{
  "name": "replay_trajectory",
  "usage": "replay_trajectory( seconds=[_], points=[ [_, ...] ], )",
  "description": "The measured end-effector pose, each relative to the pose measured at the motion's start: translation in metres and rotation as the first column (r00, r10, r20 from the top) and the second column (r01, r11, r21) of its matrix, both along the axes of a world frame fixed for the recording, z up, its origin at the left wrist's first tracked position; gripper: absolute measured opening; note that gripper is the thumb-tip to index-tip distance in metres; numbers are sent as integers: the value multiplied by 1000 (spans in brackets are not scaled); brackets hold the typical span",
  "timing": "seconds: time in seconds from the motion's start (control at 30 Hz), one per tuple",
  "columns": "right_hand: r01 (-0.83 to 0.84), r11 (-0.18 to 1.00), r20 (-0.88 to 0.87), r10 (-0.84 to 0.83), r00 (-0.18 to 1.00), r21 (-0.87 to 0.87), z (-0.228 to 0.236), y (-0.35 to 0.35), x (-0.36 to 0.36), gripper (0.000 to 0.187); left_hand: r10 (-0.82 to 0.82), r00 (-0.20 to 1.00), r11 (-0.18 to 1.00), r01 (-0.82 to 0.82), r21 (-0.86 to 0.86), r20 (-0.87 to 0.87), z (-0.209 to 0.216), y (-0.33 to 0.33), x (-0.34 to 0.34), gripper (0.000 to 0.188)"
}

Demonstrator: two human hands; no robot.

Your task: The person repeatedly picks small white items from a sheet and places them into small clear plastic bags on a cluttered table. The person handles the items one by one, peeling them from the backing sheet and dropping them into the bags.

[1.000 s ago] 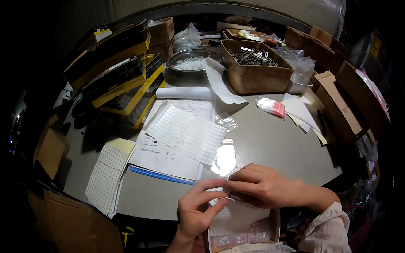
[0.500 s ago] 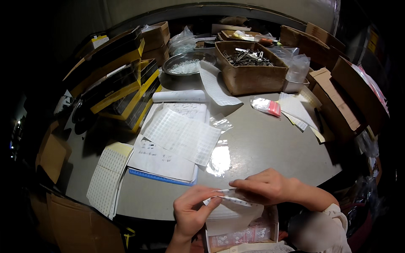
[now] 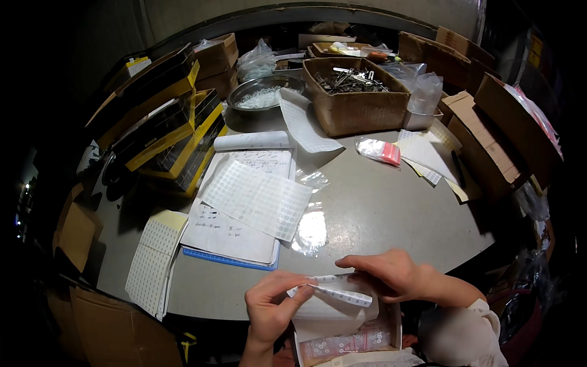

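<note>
At the near edge of the table my left hand [image 3: 273, 309] pinches the left end of a folded white sticker sheet [image 3: 345, 296] with rows of small printed labels. My right hand [image 3: 391, 275] is at the sheet's right end, its index finger stretched out above it. The other fingers curl down behind the sheet; what they hold, if anything, is hidden. Under both hands sits an open white box [image 3: 399, 327]. Inside it lie clear plastic bags [image 3: 348, 347] with red marks and small white rings, partly covered by the sheet's pale backing.
A clipboard with papers [image 3: 229, 241] and dotted sticker sheets [image 3: 257, 199] lies left of centre. Farther back stand a metal bowl [image 3: 229, 110] and a cardboard box of metal parts [image 3: 361, 113]. Black-and-yellow boxes [image 3: 177, 147] are stacked at left; a red-and-clear packet [image 3: 379, 151] lies at right.
My right hand has lifted slightly off the sheet, and more of the printed label strip shows between my hands. The whole view has shifted a little. My left hand keeps its pinch.
</note>
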State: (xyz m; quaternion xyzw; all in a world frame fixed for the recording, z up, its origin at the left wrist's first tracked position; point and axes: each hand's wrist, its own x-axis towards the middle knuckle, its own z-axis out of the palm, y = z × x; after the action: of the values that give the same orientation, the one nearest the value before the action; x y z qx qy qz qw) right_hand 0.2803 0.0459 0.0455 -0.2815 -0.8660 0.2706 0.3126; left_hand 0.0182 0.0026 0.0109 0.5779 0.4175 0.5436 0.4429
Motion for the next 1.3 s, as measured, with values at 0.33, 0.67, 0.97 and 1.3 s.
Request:
replay_trajectory(
  seconds=[0.33, 0.67, 0.97, 1.3],
  points=[
    [16, 969, -69, -34, 997, -248, -14, 4, -4, 39, 59, 998, 998, -59, -20, 21, 2, 0, 6, 15],
    [75, 992, -44, -71, 997, 100, -5, -7, -7, 21, 29, 999, 997, -27, -73, 23, 7, -2, 4, 13],
    [88, 996, -89, -89, 992, -14, -2, -15, 2, 14, -48, 998, 995, 51, -86, 40, 6, -6, -1, 12],
    [163, 834, -270, -346, 898, -527, -6, -5, 10, 12, 124, 990, 991, -127, -40, -71, 24, -9, -2, 9]
  ],
)
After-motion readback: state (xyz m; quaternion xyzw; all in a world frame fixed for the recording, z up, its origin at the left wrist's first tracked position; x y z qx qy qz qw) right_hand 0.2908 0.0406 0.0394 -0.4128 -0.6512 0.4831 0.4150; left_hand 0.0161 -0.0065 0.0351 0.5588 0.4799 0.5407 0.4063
